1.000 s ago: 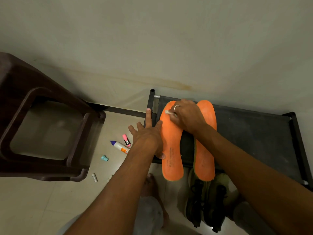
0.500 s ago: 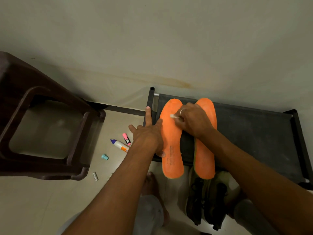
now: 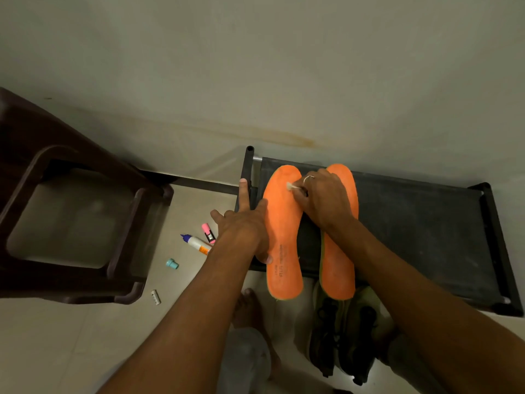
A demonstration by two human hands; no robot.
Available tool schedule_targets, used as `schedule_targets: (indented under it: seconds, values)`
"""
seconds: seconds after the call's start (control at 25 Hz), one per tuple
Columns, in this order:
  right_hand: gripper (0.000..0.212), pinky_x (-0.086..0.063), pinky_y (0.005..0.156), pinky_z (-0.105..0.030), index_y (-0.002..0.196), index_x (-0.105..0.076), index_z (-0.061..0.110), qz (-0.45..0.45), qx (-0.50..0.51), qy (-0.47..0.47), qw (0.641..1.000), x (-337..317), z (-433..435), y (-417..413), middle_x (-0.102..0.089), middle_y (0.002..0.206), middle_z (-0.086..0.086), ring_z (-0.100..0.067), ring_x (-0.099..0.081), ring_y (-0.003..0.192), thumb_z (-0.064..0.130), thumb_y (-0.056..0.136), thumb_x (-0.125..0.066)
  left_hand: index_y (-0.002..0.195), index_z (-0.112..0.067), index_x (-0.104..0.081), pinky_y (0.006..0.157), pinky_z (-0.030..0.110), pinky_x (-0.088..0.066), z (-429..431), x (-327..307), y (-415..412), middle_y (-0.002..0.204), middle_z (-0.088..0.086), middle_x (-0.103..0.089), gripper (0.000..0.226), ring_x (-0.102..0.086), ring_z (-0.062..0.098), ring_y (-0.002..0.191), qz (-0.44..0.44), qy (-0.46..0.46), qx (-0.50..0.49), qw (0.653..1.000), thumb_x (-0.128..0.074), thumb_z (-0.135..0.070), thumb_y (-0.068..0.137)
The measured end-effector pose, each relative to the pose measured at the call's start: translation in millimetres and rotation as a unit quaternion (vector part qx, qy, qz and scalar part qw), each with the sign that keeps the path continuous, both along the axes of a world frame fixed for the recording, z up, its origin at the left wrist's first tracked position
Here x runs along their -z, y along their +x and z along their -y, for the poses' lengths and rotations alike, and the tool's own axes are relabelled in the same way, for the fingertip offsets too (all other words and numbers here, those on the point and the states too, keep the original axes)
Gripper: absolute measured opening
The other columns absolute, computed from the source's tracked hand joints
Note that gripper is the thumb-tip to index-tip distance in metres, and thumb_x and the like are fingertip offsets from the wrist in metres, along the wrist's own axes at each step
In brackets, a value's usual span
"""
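Two orange insoles lie side by side on a low black rack (image 3: 420,228), their heels hanging over its front edge. My left hand (image 3: 244,226) lies flat with straight fingers along the left edge of the left insole (image 3: 284,237), thumb pressing on it. My right hand (image 3: 321,203) rests over the right insole (image 3: 338,268) and pinches a small white swab (image 3: 290,186), whose tip touches the upper part of the left insole.
A dark brown plastic stool (image 3: 71,200) stands at the left. On the floor tiles lie a glue bottle (image 3: 196,242), a pink highlighter (image 3: 208,232), a teal cap (image 3: 172,263) and a small white piece (image 3: 155,297). Dark shoes (image 3: 341,336) sit below the rack. My bare foot (image 3: 250,311) is near them.
My right hand has drawn the swab a little down and to the right across the toe area of the left insole. My left hand stays in place.
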State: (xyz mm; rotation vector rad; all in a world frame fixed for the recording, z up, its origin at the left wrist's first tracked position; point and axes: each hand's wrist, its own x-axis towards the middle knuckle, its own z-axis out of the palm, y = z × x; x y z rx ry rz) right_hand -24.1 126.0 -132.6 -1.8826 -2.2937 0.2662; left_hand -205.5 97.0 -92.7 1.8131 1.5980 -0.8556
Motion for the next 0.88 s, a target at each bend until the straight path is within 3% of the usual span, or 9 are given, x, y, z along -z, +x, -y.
schedule_targets:
  seconds: [0.12, 0.16, 0.28, 0.32, 0.48, 0.56, 0.64, 0.8, 0.88]
  values:
    - [0.034, -0.042, 0.072, -0.036, 0.097, -0.077, 0.02, -0.006, -0.14, -0.03, 0.99, 6.1, 23.8, -19.1, -0.07, 0.088, -0.001, -0.02, -0.057, 0.081, 0.04, 0.098, -0.05, 0.155, -0.041, 0.013, 0.118, 0.066, -0.009, 0.7, 0.7, 1.1, 0.144, 0.011, 0.055, 0.136, -0.03, 0.044, 0.142, -0.004, -0.001, -0.003, 1.0, -0.09, -0.044, 0.066]
    - [0.034, -0.042, 0.071, -0.036, 0.096, -0.077, 0.021, 0.005, -0.143, -0.023, 0.989, 5.8, 23.5, -16.7, -0.07, 0.087, -0.001, -0.019, -0.057, 0.08, 0.041, 0.098, -0.049, 0.155, -0.041, 0.012, 0.118, 0.066, -0.009, 0.5, 1.2, 1.0, 0.144, 0.011, 0.055, 0.136, -0.03, 0.044, 0.142, -0.003, -0.001, -0.005, 1.0, -0.09, -0.045, 0.065]
    - [0.031, -0.042, 0.074, -0.039, 0.099, -0.077, 0.019, 0.028, 0.015, 0.015, 0.999, 1.0, -2.3, -2.3, -0.071, 0.092, -0.004, -0.022, -0.057, 0.084, 0.038, 0.099, -0.052, 0.156, -0.04, 0.013, 0.118, 0.067, -0.008, 0.0, 2.7, 0.2, 0.145, 0.011, 0.054, 0.137, -0.03, 0.044, 0.142, 0.002, -0.002, -0.004, 1.0, -0.09, -0.045, 0.066]
    - [0.031, -0.043, 0.075, -0.039, 0.099, -0.077, 0.018, 0.013, 0.024, 0.006, 1.0, 0.8, -4.5, -4.6, -0.071, 0.094, -0.004, -0.022, -0.057, 0.086, 0.036, 0.099, -0.052, 0.156, -0.04, 0.013, 0.118, 0.067, -0.007, 0.0, 2.9, 0.3, 0.145, 0.011, 0.054, 0.137, -0.03, 0.044, 0.142, 0.002, -0.002, -0.003, 1.0, -0.09, -0.045, 0.066]
    - [0.035, -0.041, 0.067, -0.037, 0.087, -0.075, 0.018, 0.033, -0.172, 0.004, 0.985, 8.9, 21.0, -23.3, -0.068, 0.084, -0.001, -0.02, -0.054, 0.078, 0.037, 0.098, -0.048, 0.155, -0.042, 0.012, 0.118, 0.066, -0.009, -0.3, 3.6, 0.9, 0.144, 0.011, 0.055, 0.137, -0.033, 0.044, 0.14, -0.003, 0.003, -0.007, 1.0, -0.09, -0.045, 0.065]
    - [0.034, -0.038, 0.067, -0.037, 0.085, -0.075, 0.018, 0.051, -0.076, 0.026, 0.995, 5.3, 2.8, -6.9, -0.069, 0.084, -0.004, -0.023, -0.055, 0.077, 0.038, 0.099, -0.05, 0.155, -0.041, 0.012, 0.117, 0.067, -0.009, -0.6, 3.5, 0.0, 0.145, 0.011, 0.054, 0.136, -0.033, 0.044, 0.14, 0.002, 0.002, -0.006, 1.0, -0.09, -0.047, 0.065]
    - [0.029, -0.04, 0.072, -0.038, 0.098, -0.077, 0.018, 0.035, -0.003, 0.028, 0.999, 0.3, -6.4, -4.0, -0.07, 0.093, -0.006, -0.024, -0.056, 0.084, 0.035, 0.099, -0.053, 0.156, -0.04, 0.012, 0.118, 0.067, -0.008, -0.8, 3.0, 0.3, 0.145, 0.012, 0.054, 0.136, -0.032, 0.044, 0.141, -0.001, 0.002, -0.001, 1.0, -0.09, -0.047, 0.065]
    - [0.026, -0.04, 0.07, -0.037, 0.102, -0.075, 0.023, 0.054, -0.199, 0.016, 0.978, 12.5, 17.7, -20.5, -0.068, 0.097, 0.0, -0.022, -0.054, 0.085, 0.033, 0.101, -0.05, 0.155, -0.042, 0.012, 0.118, 0.066, -0.009, -1.3, 3.2, 1.7, 0.144, 0.011, 0.055, 0.136, -0.033, 0.044, 0.141, -0.007, 0.003, -0.003, 1.0, -0.09, -0.047, 0.065]
    - [0.029, -0.04, 0.072, -0.038, 0.11, -0.073, 0.026, 0.104, -0.111, 0.011, 0.988, 9.9, 3.4, -6.1, -0.068, 0.102, 0.001, -0.022, -0.054, 0.09, 0.033, 0.103, -0.045, 0.155, -0.041, 0.011, 0.117, 0.067, -0.009, -2.0, 3.7, 0.7, 0.146, 0.011, 0.053, 0.136, -0.032, 0.044, 0.141, 0.0, 0.001, -0.006, 1.0, -0.09, -0.047, 0.065]
